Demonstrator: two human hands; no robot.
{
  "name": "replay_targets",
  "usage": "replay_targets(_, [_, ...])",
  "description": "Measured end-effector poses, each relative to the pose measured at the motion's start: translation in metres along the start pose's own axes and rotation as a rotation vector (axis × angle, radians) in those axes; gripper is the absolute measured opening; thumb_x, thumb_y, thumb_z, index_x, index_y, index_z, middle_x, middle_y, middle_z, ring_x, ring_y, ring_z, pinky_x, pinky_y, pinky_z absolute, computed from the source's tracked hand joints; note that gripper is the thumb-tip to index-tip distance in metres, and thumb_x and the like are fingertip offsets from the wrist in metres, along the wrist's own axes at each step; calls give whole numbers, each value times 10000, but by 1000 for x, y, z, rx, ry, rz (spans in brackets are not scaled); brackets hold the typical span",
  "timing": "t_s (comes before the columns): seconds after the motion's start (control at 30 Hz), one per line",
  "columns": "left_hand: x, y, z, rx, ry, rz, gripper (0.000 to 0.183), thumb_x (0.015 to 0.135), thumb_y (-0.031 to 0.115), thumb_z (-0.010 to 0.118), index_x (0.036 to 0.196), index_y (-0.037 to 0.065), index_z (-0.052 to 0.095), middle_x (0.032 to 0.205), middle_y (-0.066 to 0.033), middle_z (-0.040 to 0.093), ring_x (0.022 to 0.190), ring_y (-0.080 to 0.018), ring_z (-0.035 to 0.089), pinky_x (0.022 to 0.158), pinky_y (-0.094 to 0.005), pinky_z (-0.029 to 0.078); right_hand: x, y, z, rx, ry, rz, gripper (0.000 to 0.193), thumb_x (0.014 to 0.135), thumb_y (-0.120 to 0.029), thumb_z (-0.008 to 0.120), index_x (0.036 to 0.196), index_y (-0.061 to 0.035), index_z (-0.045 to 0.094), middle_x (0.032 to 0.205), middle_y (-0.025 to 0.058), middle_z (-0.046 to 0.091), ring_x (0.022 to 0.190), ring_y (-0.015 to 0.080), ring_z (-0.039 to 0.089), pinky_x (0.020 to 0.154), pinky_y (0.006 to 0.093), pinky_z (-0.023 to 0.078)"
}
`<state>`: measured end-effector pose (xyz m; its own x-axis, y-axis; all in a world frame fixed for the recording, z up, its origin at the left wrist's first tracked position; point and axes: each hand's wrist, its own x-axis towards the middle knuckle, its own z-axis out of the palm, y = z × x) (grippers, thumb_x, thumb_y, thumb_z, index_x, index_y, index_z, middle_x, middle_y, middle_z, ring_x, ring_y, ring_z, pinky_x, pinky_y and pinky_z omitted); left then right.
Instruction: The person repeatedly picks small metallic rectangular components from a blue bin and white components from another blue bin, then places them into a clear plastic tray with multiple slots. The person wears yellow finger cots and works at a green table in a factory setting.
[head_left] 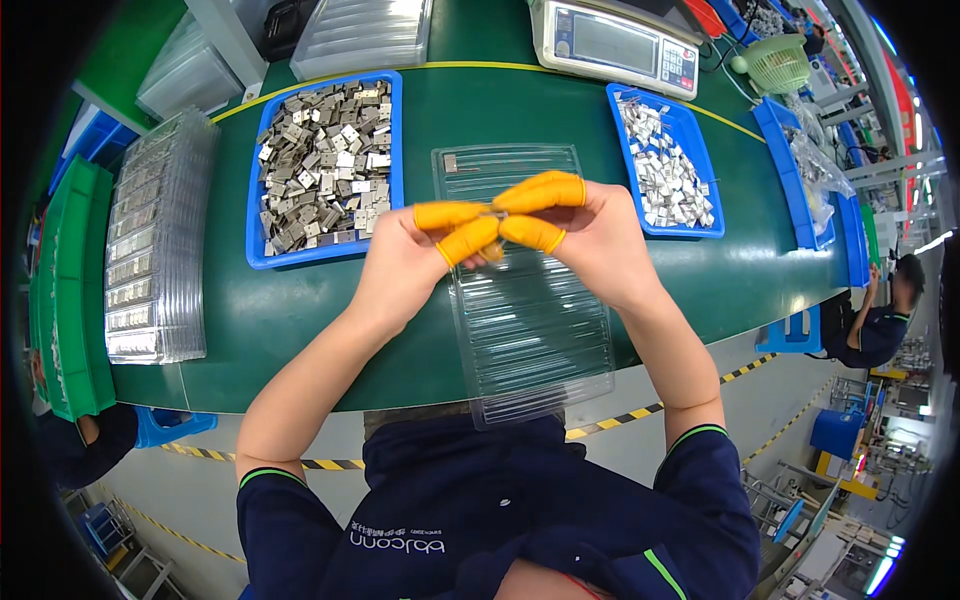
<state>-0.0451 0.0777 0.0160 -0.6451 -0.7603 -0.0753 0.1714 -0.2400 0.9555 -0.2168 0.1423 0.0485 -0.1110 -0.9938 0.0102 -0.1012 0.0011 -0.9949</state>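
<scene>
Nearest to me are my dark navy shirt [500, 480] and my two bare forearms, rising from below and angling inward, elbows spread wide. Beneath my hands a clear ribbed plastic tray [535, 335] lies lengthwise on the green table [310, 320], reaching its near edge; I judge it thin, light and slippery, bendable, best lifted by its rims.

Above the tray's far half, my left hand [400, 250] and right hand [605, 235] meet fingertip to fingertip, wrists turned in. Yellow finger covers [545, 192] sheathe thumbs and forefingers. Both hands pinch one small grey piece [499, 213] where the tips meet; most of it is hidden, so I cannot tell its shape. It looks light and stiff, probably smooth, best gripped by its edges with a gentle pinch.

Past my fingers, one metal piece [450, 162] sits in the tray's far left corner. Farther left, a blue bin [398, 130] holds loose metal connectors; to the right, another blue bin [718, 190] holds white parts. Beyond stands a weighing scale [610, 42].
</scene>
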Motion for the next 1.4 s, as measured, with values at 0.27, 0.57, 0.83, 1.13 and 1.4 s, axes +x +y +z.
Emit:
replay_targets(0.27, [-8,3,-6,170,32,96,291,889,224,577,803,-45,647,672,-62,625,555,-77,548,520,-214,435,0,1,20,-517,143,-475,208,749,-70,682,947,-15,648,843,103,662,790,205,631,822,329,488])
replay_targets(0.57, [-9,3,-10,23,-53,58,209,887,186,576,846,-18,598,716,-30,584,616,-77,528,577,-211,431,-3,3,19,-564,-4,-502,334,708,-40,676,1025,-52,572,931,115,613,871,308,576,787,394,460])
replay_targets(0.83, [-4,0,-14,16,-34,178,195,902,166,549,829,-10,589,734,-32,581,619,-81,525,591,-226,429,10,-3,-3,-630,214,-539,290,699,-43,687,971,-69,590,897,70,614,823,291,554,744,355,437])
replay_targets(1.13, [-6,-8,-10,-70,45,149,185,893,164,556,830,-5,597,715,-39,581,606,-101,530,566,-228,422,9,-6,13,-676,71,-689,159,660,-112,718,798,-79,646,1006,33,611,1001,263,530,889,396,389])
replay_targets(1.4, [-6,-18,-8,98,164,258,199,902,165,541,802,3,599,721,-25,610,594,-89,545,552,-223,415,31,4,9,-810,119,-700,122,684,-106,698,793,-82,647,1082,38,585,1081,258,486,935,398,356])
